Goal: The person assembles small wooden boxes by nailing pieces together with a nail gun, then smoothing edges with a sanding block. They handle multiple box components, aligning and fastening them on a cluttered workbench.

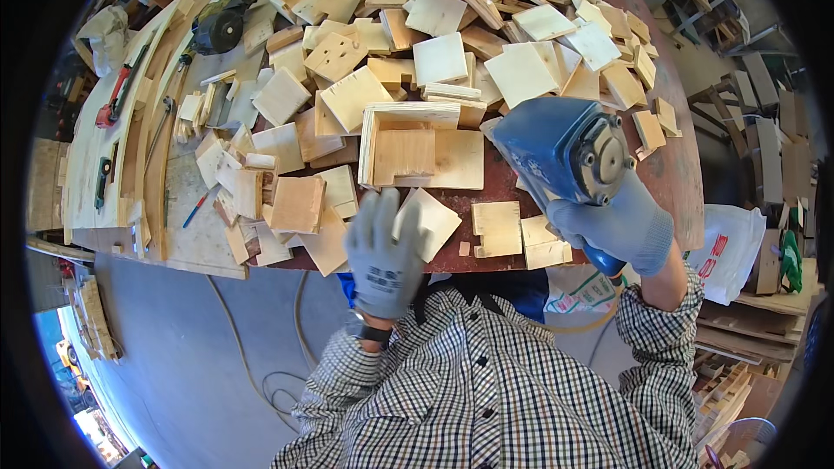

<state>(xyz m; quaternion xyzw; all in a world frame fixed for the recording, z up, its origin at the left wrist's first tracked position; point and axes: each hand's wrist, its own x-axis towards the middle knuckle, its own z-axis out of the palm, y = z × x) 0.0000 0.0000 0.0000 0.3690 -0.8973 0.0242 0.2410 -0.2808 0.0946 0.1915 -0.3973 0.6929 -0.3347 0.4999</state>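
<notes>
My right hand (pixel 618 224), in a grey glove, is wrapped round the handle of a blue nail gun (pixel 552 143). The tool's nose points left, beside an L-shaped assembly of plywood pieces (pixel 460 161) near the table's front edge. My left hand (pixel 383 252), gloved too, is slightly blurred, its fingers stretched out just in front of that assembly. Whether its fingertips touch the wood I cannot tell. A loose square wooden block (pixel 434 224) lies right beside the left fingers, partly hidden by them. Two notched blocks (pixel 496 229) lie between my hands at the edge.
A big heap of square wood blocks (pixel 439 13) covers the reddish table (pixel 665 182). Long boards (pixel 130 156) lie at the left with a black round tool (pixel 221 24), a red-handled tool (pixel 111 111) and a pencil (pixel 195 211). Hoses (pixel 233 330) trail over the floor; a white sack (pixel 728 247) stands right.
</notes>
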